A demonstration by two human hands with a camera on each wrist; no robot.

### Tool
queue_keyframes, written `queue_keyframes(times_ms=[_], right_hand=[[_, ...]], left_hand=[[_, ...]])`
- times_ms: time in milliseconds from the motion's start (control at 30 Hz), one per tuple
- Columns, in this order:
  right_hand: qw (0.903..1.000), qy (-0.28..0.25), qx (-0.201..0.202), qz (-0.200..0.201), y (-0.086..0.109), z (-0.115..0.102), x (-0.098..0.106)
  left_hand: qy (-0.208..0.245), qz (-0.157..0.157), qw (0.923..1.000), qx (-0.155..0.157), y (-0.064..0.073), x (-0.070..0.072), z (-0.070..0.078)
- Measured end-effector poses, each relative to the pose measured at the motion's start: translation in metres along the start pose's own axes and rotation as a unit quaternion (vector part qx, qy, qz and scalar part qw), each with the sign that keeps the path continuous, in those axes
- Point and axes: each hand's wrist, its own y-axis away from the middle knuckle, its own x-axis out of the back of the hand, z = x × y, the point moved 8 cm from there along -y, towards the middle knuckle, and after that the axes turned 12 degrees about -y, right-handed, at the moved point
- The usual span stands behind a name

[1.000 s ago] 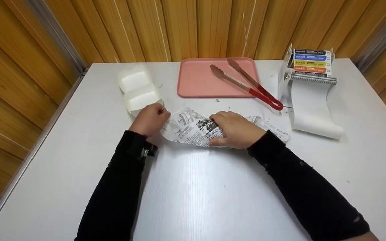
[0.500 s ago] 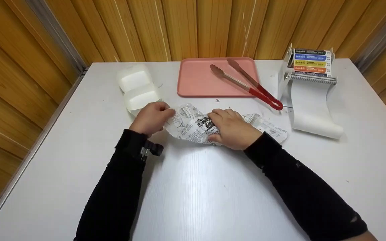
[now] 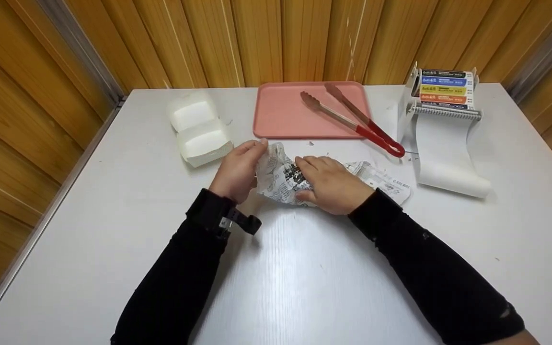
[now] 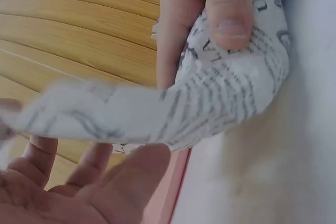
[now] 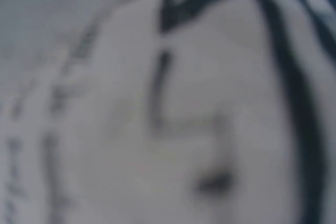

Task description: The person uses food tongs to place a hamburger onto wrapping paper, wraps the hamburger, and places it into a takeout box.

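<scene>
A long bundle in newsprint-patterned wrapping paper (image 3: pixel 281 184) lies across the table in the head view; its contents are hidden. My right hand (image 3: pixel 331 184) grips the bundle's middle, thumb on the near side and fingers over the far side. In the left wrist view the right thumb (image 4: pixel 229 11) presses on the printed paper. At the left end my left hand (image 3: pixel 237 171) holds the loose paper flap (image 4: pixel 100 111), which is lifted and bent, with the thumb at its lower edge and fingertips partly behind it. Blurred printed paper (image 5: pixel 121 114) fills the right wrist view.
An open white clamshell box (image 3: pixel 209 148) stands behind the left hand. At the back, red-handled tongs (image 3: pixel 372 136) lie partly on a pink tray (image 3: pixel 278 112). A dispenser (image 3: pixel 443 88) with a hanging white paper strip (image 3: pixel 446 153) stands at the right. Small crumbs dot the table.
My left hand has moved right and turned upward, folding the paper's left end up and toward the bundle. The box's front now shows. The right hand has stayed nearly in place.
</scene>
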Motion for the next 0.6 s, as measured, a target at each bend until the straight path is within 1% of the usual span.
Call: queue_keyframes(times_ms=[33,67,133,200,233,267,300,333,400,433,500,533,600], right_hand=[[1.0000,-0.001,-0.001,-0.001,0.000,0.000,0.000],[1.0000,-0.001,-0.001,-0.001,0.000,0.001,0.000],[1.0000,-0.003,-0.003,-0.003,0.000,0.001,0.000],[0.9999,-0.006,-0.007,-0.003,0.000,0.002,0.000],[0.9999,-0.009,-0.010,-0.003,0.000,0.002,0.000],[0.9999,-0.011,-0.012,-0.003,0.000,0.002,0.000],[0.9998,-0.012,-0.014,-0.003,-0.001,0.002,0.001],[0.9998,-0.014,-0.016,-0.003,-0.002,0.002,0.001],[0.9998,-0.015,-0.013,0.002,-0.004,0.001,0.001],[0.9998,-0.016,-0.011,0.004,-0.006,0.001,0.001],[0.9998,-0.016,-0.006,0.011,-0.009,0.000,0.001],[0.9997,-0.019,-0.001,0.017,-0.011,-0.001,0.002],[0.9992,-0.027,0.007,0.030,-0.014,-0.001,0.003]], left_hand=[[0.012,0.005,0.9999,0.009,0.000,0.000,-0.002],[0.018,0.019,0.9994,0.024,-0.001,0.002,-0.005],[0.058,0.008,0.9974,0.043,-0.003,-0.001,-0.010],[0.107,-0.024,0.9922,0.060,-0.005,-0.009,-0.014],[0.122,-0.035,0.9895,0.068,-0.006,-0.012,-0.016],[0.142,-0.057,0.9855,0.073,-0.006,-0.017,-0.017],[0.165,-0.088,0.9796,0.072,-0.006,-0.023,-0.016],[0.177,-0.101,0.9763,0.072,-0.006,-0.027,-0.017],[0.196,-0.121,0.9711,0.061,-0.006,-0.033,-0.015],[0.202,-0.128,0.9698,0.051,-0.006,-0.036,-0.014],[0.211,-0.132,0.9681,0.027,-0.006,-0.040,-0.011],[0.212,-0.131,0.9683,0.012,-0.006,-0.043,-0.009],[0.191,-0.123,0.9737,-0.019,-0.006,-0.047,-0.005]])
